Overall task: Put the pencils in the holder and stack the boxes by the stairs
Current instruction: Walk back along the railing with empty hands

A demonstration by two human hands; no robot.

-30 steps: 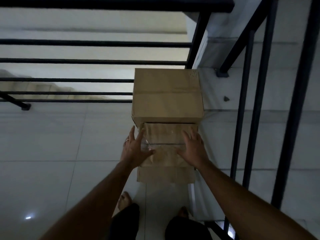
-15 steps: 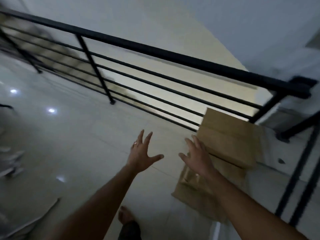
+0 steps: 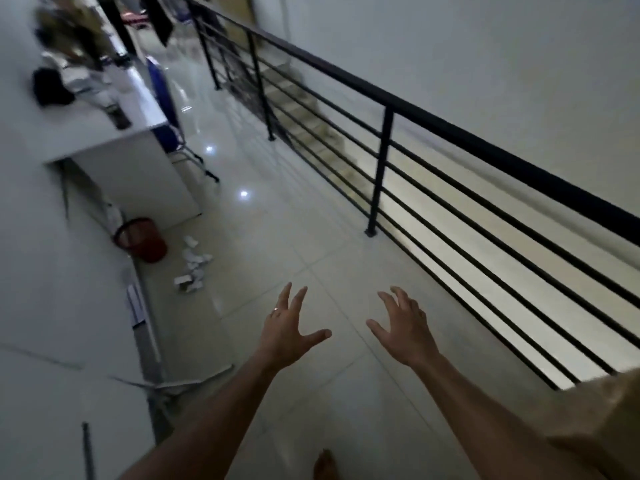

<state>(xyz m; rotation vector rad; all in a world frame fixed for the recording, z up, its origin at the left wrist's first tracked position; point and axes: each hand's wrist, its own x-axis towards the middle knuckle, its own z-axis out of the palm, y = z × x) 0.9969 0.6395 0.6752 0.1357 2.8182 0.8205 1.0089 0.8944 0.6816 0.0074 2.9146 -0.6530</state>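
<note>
Both my hands hang empty in front of me over the tiled floor. My left hand has its fingers spread and holds nothing. My right hand is likewise spread and empty. A corner of a brown cardboard box shows at the right edge, beside the black railing; the rest of the box stack is out of frame. No pencils or holder can be made out; the items on the white desk are blurred.
A red basket stands on the floor under the desk, with scattered white paper scraps next to it. A blue chair sits by the desk. The railing runs along the right with stairs beyond. My bare foot is at bottom.
My hands have come off the stacked boxes. The view has swung left, away from the boxes, toward the desk and corridor.
</note>
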